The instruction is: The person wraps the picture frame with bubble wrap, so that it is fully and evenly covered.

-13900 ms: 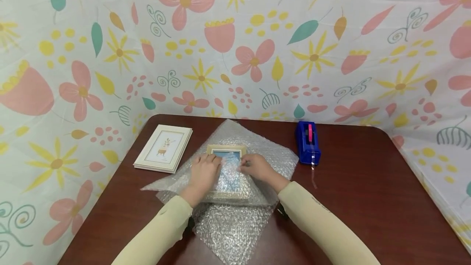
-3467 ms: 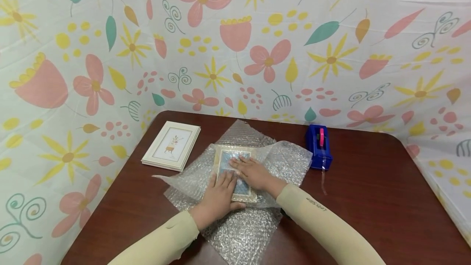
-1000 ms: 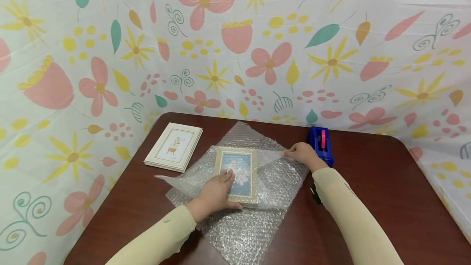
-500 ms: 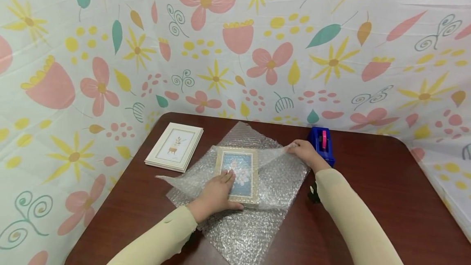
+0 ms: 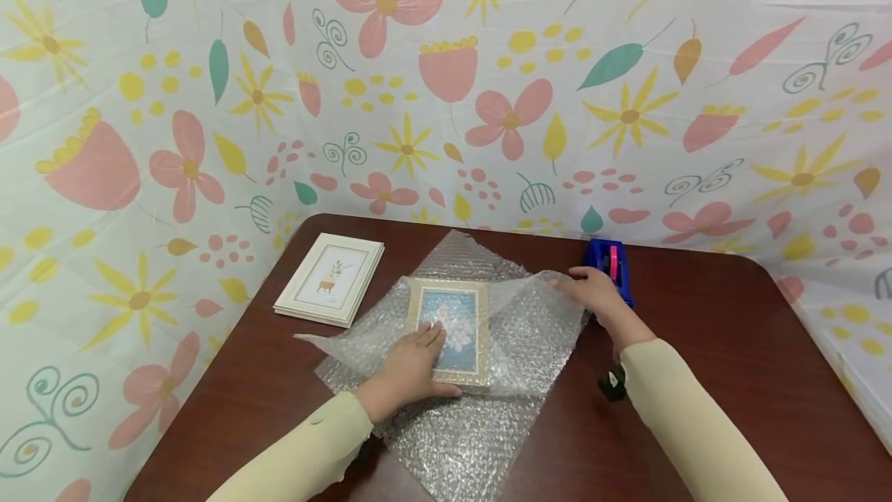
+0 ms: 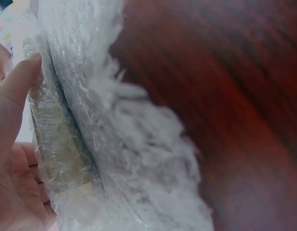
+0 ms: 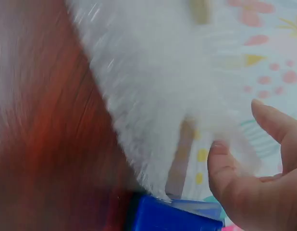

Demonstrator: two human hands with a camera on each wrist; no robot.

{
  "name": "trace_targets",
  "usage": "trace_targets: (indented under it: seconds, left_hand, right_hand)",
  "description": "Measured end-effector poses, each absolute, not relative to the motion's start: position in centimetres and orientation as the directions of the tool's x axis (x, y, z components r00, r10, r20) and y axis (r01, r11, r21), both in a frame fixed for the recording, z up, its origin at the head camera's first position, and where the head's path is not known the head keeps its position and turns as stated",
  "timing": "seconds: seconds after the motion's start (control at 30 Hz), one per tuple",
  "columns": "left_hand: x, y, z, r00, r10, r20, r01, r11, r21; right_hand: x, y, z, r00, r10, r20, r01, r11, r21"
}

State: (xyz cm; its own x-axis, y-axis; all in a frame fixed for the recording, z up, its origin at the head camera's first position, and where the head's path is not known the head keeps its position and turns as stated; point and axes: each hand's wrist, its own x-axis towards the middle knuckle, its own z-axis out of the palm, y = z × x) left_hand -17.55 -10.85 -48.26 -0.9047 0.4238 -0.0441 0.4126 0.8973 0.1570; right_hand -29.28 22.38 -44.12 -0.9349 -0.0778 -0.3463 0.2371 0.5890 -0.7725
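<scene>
A picture frame (image 5: 454, 331) with a pale border and blue floral picture lies under a layer of bubble wrap (image 5: 453, 440). My left hand (image 5: 407, 370) rests flat over its lower left part, pressing the wrap. In the left wrist view, the thumb of my left hand (image 6: 16, 91) lies along the wrapped frame edge (image 6: 62, 144). At the wrap's raised right corner, my right hand (image 5: 598, 294) has thumb and finger apart in the right wrist view, with the loose bubble wrap flap (image 7: 225, 130) beside them. Just behind that hand stands a blue tape dispenser (image 5: 608, 258), partly hidden.
A stack of white picture frames (image 5: 330, 279) lies at the table's left. The dark wooden table (image 5: 732, 378) extends to the right. A flower-patterned cloth (image 5: 516, 60) hangs behind and along the sides.
My right hand has let go of the wrap corner it was pinching and shifted right, towards the dispenser. The flap now curls up loosely. My left hand has stayed on the frame.
</scene>
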Motion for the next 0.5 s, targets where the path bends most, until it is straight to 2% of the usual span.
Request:
trace_targets:
  seconds: [0.1,0.2,0.27,0.4,0.5]
  left_hand:
    - [-17.6,-10.9,-48.3,-0.907,0.419,-0.049,0.407,0.899,0.16]
    - [-17.6,-10.8,-48.3,-0.904,0.426,-0.041,0.415,0.897,0.154]
    - [-17.6,-10.8,-48.4,-0.901,0.432,-0.035,0.423,0.894,0.151]
    - [-17.6,-10.9,-48.4,-0.899,0.437,-0.021,0.429,0.89,0.157]
    - [-17.7,-10.9,-48.5,-0.899,0.438,-0.01,0.431,0.888,0.161]
  right_hand:
    - [-28.1,23.5,-44.3,-0.903,-0.135,-0.408,0.338,0.363,-0.868]
    - [-26.9,24.2,-45.1,-0.887,-0.193,-0.42,0.392,0.164,-0.905]
    - [-26.2,24.4,-45.8,-0.879,-0.227,-0.42,0.397,0.143,-0.907]
    - [-25.0,23.9,-46.8,-0.867,-0.315,-0.387,0.332,0.216,-0.918]
    - [-24.6,23.4,-47.3,-0.85,-0.371,-0.375,0.333,0.175,-0.927]
